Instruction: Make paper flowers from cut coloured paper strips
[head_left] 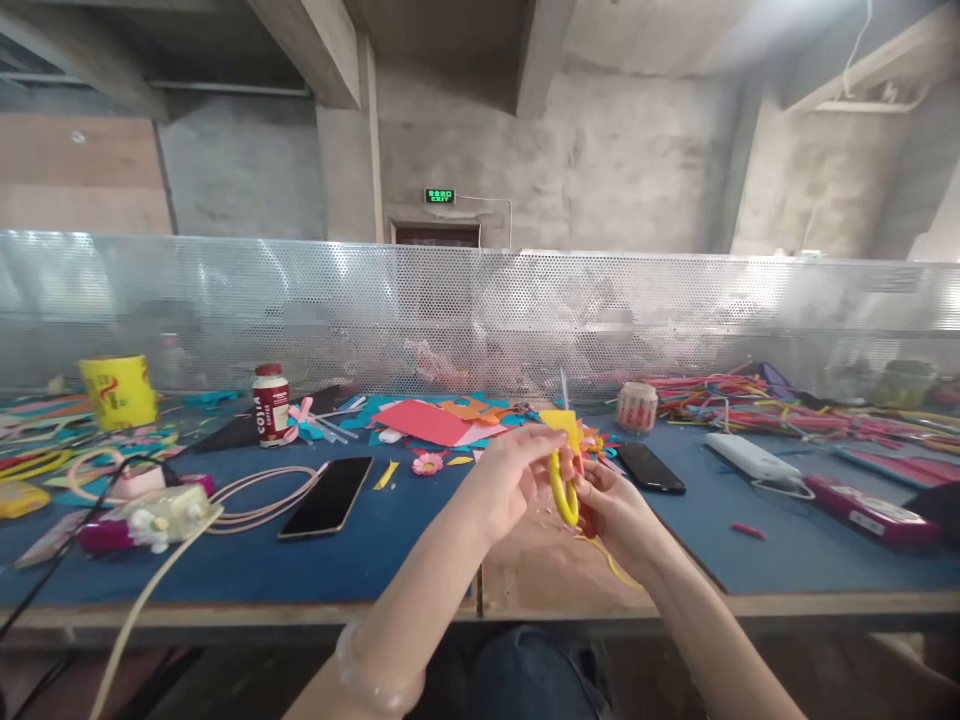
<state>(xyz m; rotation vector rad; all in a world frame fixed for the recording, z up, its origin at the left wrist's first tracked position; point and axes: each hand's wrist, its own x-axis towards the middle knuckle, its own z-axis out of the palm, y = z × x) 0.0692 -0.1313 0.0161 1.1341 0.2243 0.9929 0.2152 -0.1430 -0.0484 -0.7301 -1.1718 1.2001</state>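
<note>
**Yellow-handled scissors at work over the bench edge**

The person's right hand grips the yellow scissors, fingers curled through and around the loop handle, the blades pointing up and away toward twelve o'clock. The left hand comes in from nine o'clock, its fingertips pinched on a small yellow paper piece at the blade end. A thin yellow strip curls down from under the right hand, at about five o'clock of it. Both hands hang just above the near edge of the blue table, close to the body.

To cut well here, the paper probably wants to be kept taut between the pinching fingertips, clear of the blades' path, and fed deep into the blades rather than nipped at the tips. Turning the paper, not the scissors, should give a cleaner curve.

Around the hands: a black phone at nine o'clock, a second phone at two o'clock, a red paper sheet and a small pink paper flower at eleven, a coffee bottle farther toward ten, and a white power bank out toward three.
</note>
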